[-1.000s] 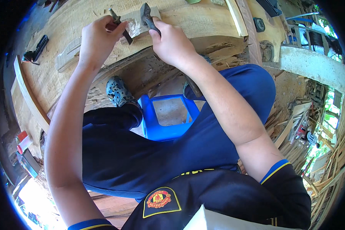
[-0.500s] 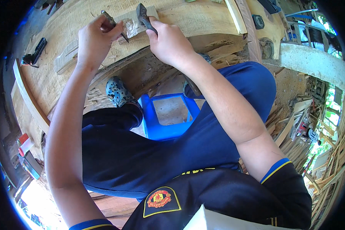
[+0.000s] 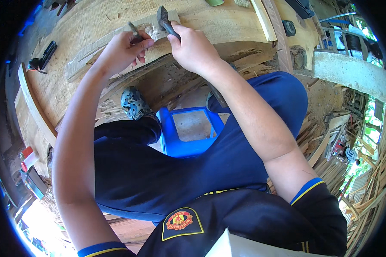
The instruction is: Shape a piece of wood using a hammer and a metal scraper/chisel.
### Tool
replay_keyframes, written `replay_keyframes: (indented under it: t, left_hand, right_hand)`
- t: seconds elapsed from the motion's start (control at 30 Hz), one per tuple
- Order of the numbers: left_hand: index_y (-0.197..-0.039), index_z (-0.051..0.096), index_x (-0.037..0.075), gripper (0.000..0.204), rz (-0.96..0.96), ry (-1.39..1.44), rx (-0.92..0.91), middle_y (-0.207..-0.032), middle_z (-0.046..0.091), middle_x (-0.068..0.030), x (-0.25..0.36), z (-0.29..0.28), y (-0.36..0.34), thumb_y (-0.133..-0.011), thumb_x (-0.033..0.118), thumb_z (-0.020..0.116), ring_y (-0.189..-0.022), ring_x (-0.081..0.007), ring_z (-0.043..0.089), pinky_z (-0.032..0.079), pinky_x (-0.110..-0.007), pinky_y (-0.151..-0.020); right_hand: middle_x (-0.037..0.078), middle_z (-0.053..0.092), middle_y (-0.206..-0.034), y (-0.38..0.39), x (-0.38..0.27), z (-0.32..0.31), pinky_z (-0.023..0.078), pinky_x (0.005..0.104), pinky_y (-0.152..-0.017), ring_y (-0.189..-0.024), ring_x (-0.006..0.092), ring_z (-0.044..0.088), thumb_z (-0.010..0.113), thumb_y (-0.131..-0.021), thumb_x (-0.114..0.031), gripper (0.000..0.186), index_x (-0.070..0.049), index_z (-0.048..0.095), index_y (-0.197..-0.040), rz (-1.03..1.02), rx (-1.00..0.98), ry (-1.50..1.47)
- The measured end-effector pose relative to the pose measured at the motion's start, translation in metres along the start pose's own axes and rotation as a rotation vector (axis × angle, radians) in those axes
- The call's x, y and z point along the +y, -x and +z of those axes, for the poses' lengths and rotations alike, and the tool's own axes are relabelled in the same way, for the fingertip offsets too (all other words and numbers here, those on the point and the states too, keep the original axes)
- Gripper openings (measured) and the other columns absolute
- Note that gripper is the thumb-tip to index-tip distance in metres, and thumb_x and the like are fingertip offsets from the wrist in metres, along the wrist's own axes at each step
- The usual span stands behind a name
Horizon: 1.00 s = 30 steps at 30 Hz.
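My left hand (image 3: pixel 123 52) pinches a dark, narrow metal tool (image 3: pixel 134 30) over a pale board piece (image 3: pixel 80 65) lying on the wooden slab (image 3: pixel 60 36); the tool's lower end is hidden by my fingers. To its right, my right hand (image 3: pixel 191 51) is wrapped round the handle of a hammer, whose dark head (image 3: pixel 162 18) is raised beside the tool and apart from it, near the board's right part. The lower handle runs under my right forearm.
A blue plastic stool (image 3: pixel 176 141) stands between my legs. A black tool (image 3: pixel 43 55) lies at left, a curved strip (image 3: pixel 34 98) below it. Wood strips (image 3: pixel 263 21), a tape measure (image 3: pixel 289 28) and a brush (image 3: pixel 242 3) are upper right, near a concrete ledge (image 3: pixel 347 73).
My left hand has moved down and slightly right with the metal tool, which is now more covered by my fingers. The hammer has shifted only slightly.
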<state>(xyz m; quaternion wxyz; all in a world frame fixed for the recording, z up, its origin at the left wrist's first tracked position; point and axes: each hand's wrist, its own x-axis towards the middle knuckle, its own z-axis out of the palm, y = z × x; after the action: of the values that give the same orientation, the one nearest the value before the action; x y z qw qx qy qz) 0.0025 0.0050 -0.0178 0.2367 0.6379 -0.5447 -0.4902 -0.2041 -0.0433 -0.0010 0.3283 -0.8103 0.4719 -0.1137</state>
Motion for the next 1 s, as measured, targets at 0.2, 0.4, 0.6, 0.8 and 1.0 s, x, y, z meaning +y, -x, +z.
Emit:
replay_keyframes:
  t: [0.2,0.4,0.6,0.8,1.0]
  left_hand:
    - [-0.104,0.064,0.001,0.022,0.015,0.035,0.013,-0.074,0.063,-0.0023,0.002,-0.004,0.002,-0.103,0.022,0.058,-0.064,-0.0095,0.061,0.050,-0.025,-0.056]
    - [-0.104,0.064,0.001,0.021,0.018,0.033,0.036,-0.072,0.062,-0.0023,0.004,-0.002,0.002,-0.102,0.021,0.058,-0.062,-0.0099,0.061,0.050,-0.026,-0.055]
    - [-0.101,0.066,0.000,0.024,0.027,-0.033,0.067,-0.069,0.063,-0.0042,0.002,0.002,0.000,-0.102,0.023,0.058,-0.062,-0.0122,0.063,0.051,-0.029,-0.057]
    - [-0.099,0.068,-0.001,0.028,0.114,-0.259,0.067,-0.067,0.067,-0.0117,0.008,-0.002,0.007,-0.101,0.025,0.057,-0.065,-0.0227,0.068,0.052,-0.036,-0.067]
    - [-0.097,0.067,-0.001,0.028,0.110,-0.249,0.062,-0.067,0.066,-0.0121,0.017,0.005,0.005,-0.101,0.025,0.058,-0.066,-0.0228,0.068,0.053,-0.037,-0.068]
  right_hand:
    - [0.027,0.070,-0.087,0.000,-0.002,-0.003,0.056,0.0499,-0.079,-0.087,0.0424,0.069,0.053,-0.097,-0.018,0.038,0.002,0.057,-0.129,0.045,-0.027,-0.011]
    - [0.026,0.070,-0.086,-0.002,-0.002,-0.001,0.056,0.0508,-0.079,-0.086,0.0428,0.069,0.053,-0.097,-0.018,0.037,0.002,0.058,-0.127,0.035,-0.019,0.004]
    - [0.025,0.067,-0.074,0.003,-0.006,-0.010,0.054,0.0501,-0.068,-0.077,0.0405,0.069,0.056,-0.097,-0.019,0.032,0.003,0.062,-0.119,-0.072,0.051,-0.089]
    - [0.021,0.063,-0.063,0.031,-0.059,-0.054,0.051,0.0429,-0.055,-0.060,0.0372,0.067,0.062,-0.095,-0.016,0.023,0.003,0.063,-0.109,-0.482,0.318,-0.217]
    - [0.016,0.065,-0.078,0.044,-0.058,-0.053,0.050,0.0293,-0.062,-0.064,0.0150,0.060,0.064,-0.099,-0.018,0.033,0.002,0.063,-0.125,-0.353,0.203,-0.215]
